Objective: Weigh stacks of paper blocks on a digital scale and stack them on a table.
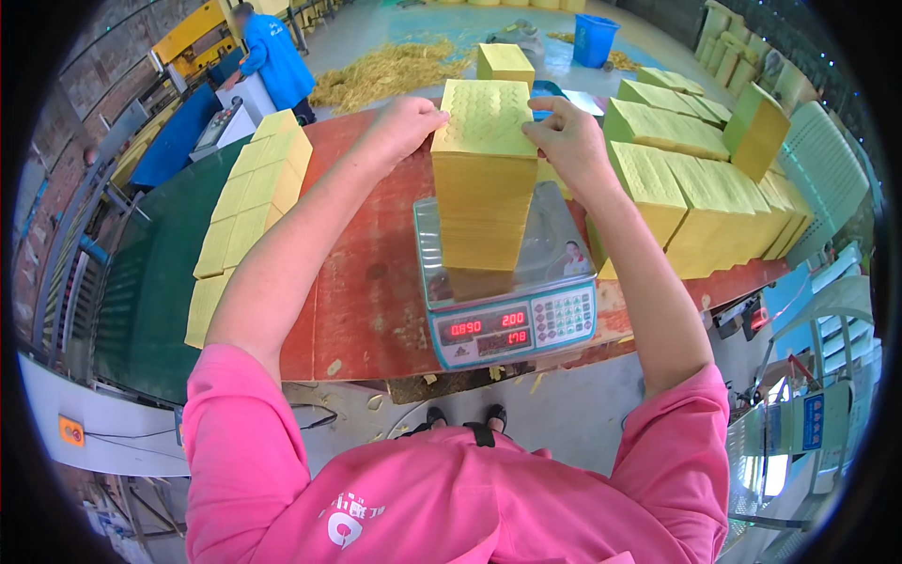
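Observation:
A tall stack of yellow embossed paper sheets (484, 202) stands upright on the digital scale (512, 329), whose red display is lit. My left hand (411, 128) has its thumb and fingertips at the left side of the stack's top sheets. Across from it, my right hand (570, 143) pinches at the right side of the same top, thumb against the edge. Between them the two hands grip the uppermost sheets from both sides. Part of the scale's clear-covered platform is hidden beneath the stack.
Rows of yellow paper stacks (695, 188) fill the red table's (357, 273) right side. More stacks (252, 183) line the green surface at left. Behind stand another stack (505, 62) and a blue bin (596, 41). A person in blue (275, 58) works beside a machine at far left.

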Demonstrator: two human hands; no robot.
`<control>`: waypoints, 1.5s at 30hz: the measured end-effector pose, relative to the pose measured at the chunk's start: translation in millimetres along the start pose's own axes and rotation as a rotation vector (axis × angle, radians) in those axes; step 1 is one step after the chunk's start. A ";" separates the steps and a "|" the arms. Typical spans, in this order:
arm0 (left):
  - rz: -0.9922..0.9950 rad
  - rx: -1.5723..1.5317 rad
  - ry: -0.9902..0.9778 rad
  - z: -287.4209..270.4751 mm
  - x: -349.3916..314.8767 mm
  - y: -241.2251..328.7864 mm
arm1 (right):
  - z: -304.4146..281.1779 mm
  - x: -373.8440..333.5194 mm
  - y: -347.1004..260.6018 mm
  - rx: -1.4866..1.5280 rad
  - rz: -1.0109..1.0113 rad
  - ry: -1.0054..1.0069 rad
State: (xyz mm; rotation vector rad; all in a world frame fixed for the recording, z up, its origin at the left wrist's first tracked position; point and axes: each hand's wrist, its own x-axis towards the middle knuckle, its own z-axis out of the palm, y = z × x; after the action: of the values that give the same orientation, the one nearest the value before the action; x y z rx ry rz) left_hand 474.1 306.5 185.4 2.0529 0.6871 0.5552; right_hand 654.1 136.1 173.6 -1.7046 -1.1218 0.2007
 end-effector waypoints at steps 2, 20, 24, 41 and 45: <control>0.025 0.022 0.024 3.2 3.0 1.6 | -1.9 -1.4 2.4 -0.023 -0.010 0.008; 0.095 -0.065 0.312 7.9 -77.5 -51.9 | -12.6 -57.1 26.4 0.276 -0.054 0.234; -0.260 -0.315 0.380 -15.1 -137.0 -119.5 | -33.0 -85.7 59.7 0.430 0.057 0.184; -0.510 -0.434 0.458 -26.9 -227.3 -148.1 | 7.3 -65.4 115.4 0.591 0.230 -0.025; -0.508 -0.460 0.418 -24.5 -214.5 -127.9 | 18.3 -44.0 120.2 0.602 0.214 -0.074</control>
State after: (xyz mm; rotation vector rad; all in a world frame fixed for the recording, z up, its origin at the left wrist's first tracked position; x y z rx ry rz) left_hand 265.4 240.5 62.6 1.2787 1.1598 0.7626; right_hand 688.4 112.3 51.2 -1.2745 -0.8159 0.6701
